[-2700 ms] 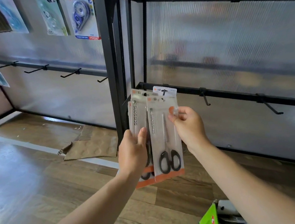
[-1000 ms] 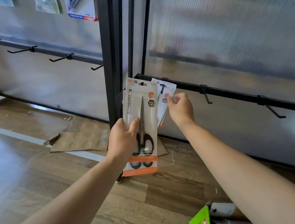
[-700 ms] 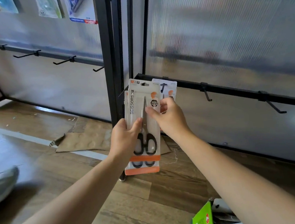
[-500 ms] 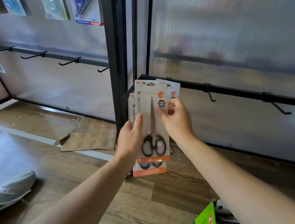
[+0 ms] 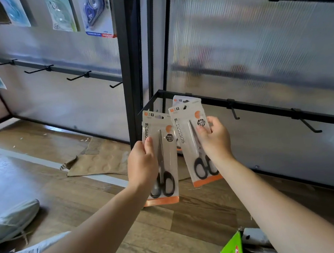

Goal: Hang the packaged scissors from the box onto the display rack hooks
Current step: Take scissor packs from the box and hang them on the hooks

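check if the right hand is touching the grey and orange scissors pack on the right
Touching: the head view shows the right hand pinching the right-side grey and orange scissors pack, thumb pressed on its front.

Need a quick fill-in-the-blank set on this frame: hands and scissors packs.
The left hand grips a scissors pack whose bottom strip is ____.
The right hand holds a second pack printed with the word ____.
The scissors handles inside both packs are ____.
Missing words: orange; SCISSORS; black.
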Tool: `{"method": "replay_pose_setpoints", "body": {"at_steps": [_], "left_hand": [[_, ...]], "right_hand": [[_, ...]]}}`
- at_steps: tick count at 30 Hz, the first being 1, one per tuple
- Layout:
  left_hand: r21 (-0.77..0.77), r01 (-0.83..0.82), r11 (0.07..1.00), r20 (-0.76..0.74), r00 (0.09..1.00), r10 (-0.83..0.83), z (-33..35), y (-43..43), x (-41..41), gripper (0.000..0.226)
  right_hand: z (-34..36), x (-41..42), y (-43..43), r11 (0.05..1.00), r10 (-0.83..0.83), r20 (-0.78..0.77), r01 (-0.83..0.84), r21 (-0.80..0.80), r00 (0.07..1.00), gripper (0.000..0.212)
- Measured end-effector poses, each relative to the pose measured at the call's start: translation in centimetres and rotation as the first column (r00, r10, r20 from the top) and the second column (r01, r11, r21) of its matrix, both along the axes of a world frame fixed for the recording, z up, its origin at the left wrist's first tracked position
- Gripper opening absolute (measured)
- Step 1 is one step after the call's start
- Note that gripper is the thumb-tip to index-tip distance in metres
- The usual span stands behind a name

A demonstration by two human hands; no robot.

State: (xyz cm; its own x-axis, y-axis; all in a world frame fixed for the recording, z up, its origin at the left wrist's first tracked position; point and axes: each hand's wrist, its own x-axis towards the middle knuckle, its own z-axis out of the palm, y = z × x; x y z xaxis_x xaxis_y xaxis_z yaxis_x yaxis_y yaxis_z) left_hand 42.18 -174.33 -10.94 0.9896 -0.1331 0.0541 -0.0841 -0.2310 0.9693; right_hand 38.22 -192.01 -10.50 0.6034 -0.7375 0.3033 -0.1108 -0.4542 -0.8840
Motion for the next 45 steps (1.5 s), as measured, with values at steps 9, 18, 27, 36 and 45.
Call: {"method": "replay_pose_setpoints", "body": {"at_steps": [9,18,27,36,45], "left_hand": [[-0.028,0.004,1.0,-0.013,1.0,-0.004,-0.3,0.6,-0.1,0.043],[-0.042,0.039,0.998,-0.02,0.999,-0.04,-1.1,-0.1,0.6,0.043],[-0.072,0.095,0.993,-0.037,0.995,-0.098,-1.7,-0.9,1.3,0.04],[-0.084,0.218,0.972,-0.034,0.974,-0.222,-1.2,-1.8,0.9,0.037],[-0.139,0.205,0.969,-0.066,0.974,-0.216,0.2,-4.3,0.5,0.031]], "right_hand": [[-0.9,1.7,0.4,0.993,-0.102,-0.055,0.099,-0.065,0.993,0.021],[-1.6,5.0,-0.9,0.986,-0.167,-0.079,0.164,-0.038,0.983,0.013],[-1.8,7.6,-3.4,0.979,-0.204,-0.366,0.187,-0.082,0.908,0.034],[-1.6,5.8,-3.7,0.991,-0.131,-0.332,0.135,-0.012,0.934,0.034],[-0.3,0.0,-0.4,0.954,0.214,0.041,-0.218,0.207,0.976,0.029]]}}
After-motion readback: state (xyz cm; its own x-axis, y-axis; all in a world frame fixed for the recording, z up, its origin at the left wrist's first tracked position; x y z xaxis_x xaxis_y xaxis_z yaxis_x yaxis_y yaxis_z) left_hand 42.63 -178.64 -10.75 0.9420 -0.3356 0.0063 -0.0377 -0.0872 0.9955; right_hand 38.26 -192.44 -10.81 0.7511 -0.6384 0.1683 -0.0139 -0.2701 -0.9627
